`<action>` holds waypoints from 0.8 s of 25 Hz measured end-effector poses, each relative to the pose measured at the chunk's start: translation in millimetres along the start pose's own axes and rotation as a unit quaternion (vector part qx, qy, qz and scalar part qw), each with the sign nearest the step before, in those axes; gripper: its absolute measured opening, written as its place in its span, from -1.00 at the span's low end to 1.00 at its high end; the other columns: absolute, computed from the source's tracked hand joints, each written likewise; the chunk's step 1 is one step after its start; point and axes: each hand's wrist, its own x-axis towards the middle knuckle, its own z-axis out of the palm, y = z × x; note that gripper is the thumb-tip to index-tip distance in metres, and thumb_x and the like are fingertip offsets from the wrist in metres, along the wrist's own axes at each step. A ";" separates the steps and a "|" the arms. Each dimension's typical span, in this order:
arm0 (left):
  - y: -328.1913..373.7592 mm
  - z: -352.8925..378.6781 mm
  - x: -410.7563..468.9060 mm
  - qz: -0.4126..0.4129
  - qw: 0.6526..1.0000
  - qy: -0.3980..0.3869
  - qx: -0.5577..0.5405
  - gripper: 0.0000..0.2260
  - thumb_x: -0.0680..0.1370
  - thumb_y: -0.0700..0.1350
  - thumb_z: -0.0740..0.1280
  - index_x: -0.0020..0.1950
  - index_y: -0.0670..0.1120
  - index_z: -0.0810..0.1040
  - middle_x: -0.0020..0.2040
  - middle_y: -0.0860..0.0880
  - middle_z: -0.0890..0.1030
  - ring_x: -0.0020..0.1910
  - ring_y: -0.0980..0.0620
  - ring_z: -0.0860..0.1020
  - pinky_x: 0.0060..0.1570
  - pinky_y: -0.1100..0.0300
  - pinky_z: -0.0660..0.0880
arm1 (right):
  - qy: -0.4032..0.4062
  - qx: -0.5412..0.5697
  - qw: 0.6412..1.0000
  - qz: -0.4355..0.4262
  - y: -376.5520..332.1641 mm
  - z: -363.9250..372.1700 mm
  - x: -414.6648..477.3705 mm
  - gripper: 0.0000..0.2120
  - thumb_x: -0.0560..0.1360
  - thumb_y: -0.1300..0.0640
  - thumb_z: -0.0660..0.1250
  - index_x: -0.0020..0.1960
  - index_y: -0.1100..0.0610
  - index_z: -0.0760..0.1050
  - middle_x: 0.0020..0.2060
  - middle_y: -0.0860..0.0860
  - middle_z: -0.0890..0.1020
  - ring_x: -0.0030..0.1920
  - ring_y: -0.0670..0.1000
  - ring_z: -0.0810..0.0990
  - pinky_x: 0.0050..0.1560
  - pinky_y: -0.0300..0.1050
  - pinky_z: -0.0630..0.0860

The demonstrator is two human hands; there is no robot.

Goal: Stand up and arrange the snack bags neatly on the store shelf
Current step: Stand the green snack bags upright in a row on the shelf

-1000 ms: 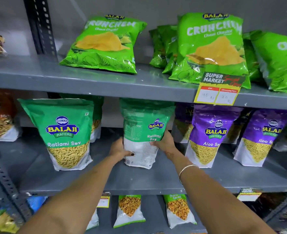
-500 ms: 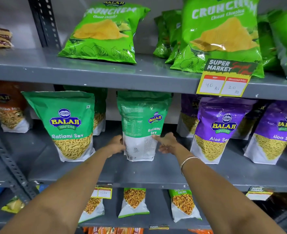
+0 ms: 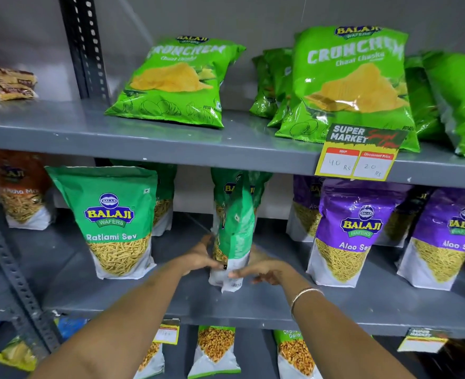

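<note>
A green Ratlami Sev bag (image 3: pixel 235 236) is gripped low down from both sides, left hand (image 3: pixel 202 257) and right hand (image 3: pixel 264 270) closed on it, turned edge-on, upright mid middle shelf (image 3: pixel 253 305), near the front edge

The shelf (image 3: pixel 171 143) is seen to be sheet metal painted a smooth, dull grey, carried by a darker perforated metal upright (image 3: pixel 84 45) at its left end. The light green chip bags (image 3: pixel 176 80) along its back edge are formed of glossy, crinkled plastic film that catches the light, as are the purple pouches (image 3: pixel 351 231) below and the green pouch (image 3: pixel 234 233) gripped near the front edge of the lower board, though its finish is blurred and can only be judged probably glossy. The price tag (image 3: pixel 360 151) on the front edge looks to be printed matt card, and a thin polished metal bangle (image 3: pixel 305 294) is worn on the right wrist.
</note>
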 end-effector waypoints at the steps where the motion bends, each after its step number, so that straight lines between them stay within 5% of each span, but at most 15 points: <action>1: 1.2 2.9 0.5 0.003 1.000 -0.004 -0.007 -0.12 0.35 -0.32 0.46 0.53 -0.10 0.02 0.49 -0.09 0.31 0.45 -0.03 0.30 0.30 0.23 0.29 | 0.032 0.000 0.999 -0.014 2.3 3.4 3.7 0.00 0.11 0.01 0.63 0.40 0.04 0.14 0.29 -0.09 0.36 0.31 -0.05 0.37 0.17 -0.14 0.46; 4: 5.2 4.6 0.6 -0.006 1.000 -0.012 -0.028 -0.13 0.37 -0.33 0.44 0.53 -0.06 0.00 0.49 -0.07 0.30 0.43 -0.05 0.31 0.25 0.11 0.38 | 0.112 0.038 0.992 -0.040 6.8 5.6 3.1 -0.15 0.15 0.17 0.58 0.24 0.17 0.11 0.21 0.02 0.28 0.22 -0.05 0.33 -0.01 -0.30 0.45; 8: 6.4 -2.7 2.3 -0.038 0.998 -0.033 -0.050 -0.18 0.41 -0.32 0.41 0.53 0.01 0.03 0.44 -0.09 0.34 0.32 -0.05 0.38 0.21 0.04 0.38 | 0.101 0.070 0.991 -0.059 16.2 -7.3 5.1 -0.24 0.22 0.33 0.54 0.31 0.20 0.24 0.19 0.08 0.48 0.21 0.08 0.49 0.26 0.02 0.49; 12: 4.1 -3.6 5.7 -0.030 0.999 0.029 -0.005 -0.39 0.38 -0.28 0.43 0.36 -0.14 0.26 0.29 -0.09 0.38 0.26 -0.04 0.38 0.23 0.17 0.33 | 0.140 0.029 0.988 -0.060 17.1 -27.3 3.8 -0.33 0.24 0.39 0.49 0.30 0.22 0.36 -0.03 0.11 0.60 -0.20 -0.08 0.52 -0.28 -0.34 0.55; 14: 4.6 -2.1 7.0 -0.025 0.998 0.051 -0.042 -0.50 0.39 -0.32 0.43 0.24 -0.16 0.28 0.22 -0.16 0.44 0.20 -0.05 0.43 0.20 0.12 0.36 | 0.210 0.000 0.976 -0.047 20.2 -32.5 7.9 -0.36 0.24 0.39 0.47 0.27 0.23 0.34 -0.02 0.15 0.57 -0.13 0.00 0.52 -0.12 -0.07 0.61; 16: 4.5 -0.2 8.7 -0.014 0.994 0.079 -0.075 -0.40 0.39 -0.33 0.44 0.34 -0.18 0.21 0.26 -0.25 0.48 0.11 -0.05 0.45 0.17 0.09 0.38 | 0.241 0.033 0.969 -0.041 23.4 -34.9 11.9 -0.41 0.25 0.42 0.43 0.24 0.26 0.34 0.03 0.17 0.57 0.03 0.12 0.55 0.13 0.14 0.56; 20: -0.1 6.0 14.9 -0.012 0.991 0.127 -0.044 -0.33 0.36 -0.24 0.49 0.39 -0.16 0.27 0.19 -0.19 0.49 0.14 -0.09 0.48 0.22 0.05 0.43 | 0.131 0.184 0.972 -0.061 24.5 -32.4 10.4 -0.32 0.25 0.47 0.46 0.31 0.27 0.30 0.21 0.20 0.54 0.22 0.17 0.52 0.16 -0.04 0.55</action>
